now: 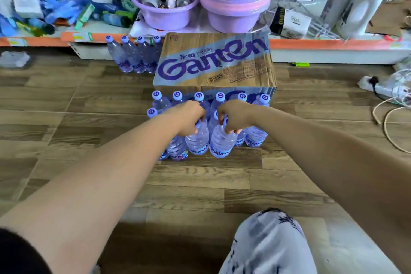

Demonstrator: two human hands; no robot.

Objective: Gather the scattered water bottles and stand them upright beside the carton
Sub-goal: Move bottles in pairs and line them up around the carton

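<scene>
Head view, single frame. Carton [214,62]: brown corrugated, closed, lying on the wood-pattern floor [89,100] against the base of a low shelf [333,43]. Its top carries "Ganten" in large purple letters on a pale blue band; the small characters beside it and the barcode block are not legible. Back row of bottles [156,95]: six purple caps, each with a white swirl mark, standing upright and touching the carton's near face. More upright bottles stand in front of that row, packed side by side. Left hand [189,118]: fingers curled down over the neck of the front-left bottle [198,140], cap hidden under the hand. Right hand [233,115]: fingers and thumb pinching the neck of the front-right bottle [222,142]. Both bottles are upright, clear, just beside each other, with partial "Ganten" on their blue labels. Cluster of four bottles [135,60]: upright, just left of the carton, same label. On the shelf: left basin [164,13], lilac, holding bottles and packets; right basin stack [235,6], lilac with a pink rim between, holding packets and something yellow. Green lighter [300,64] and white power strip [378,87] lie on the floor to the right.
</scene>
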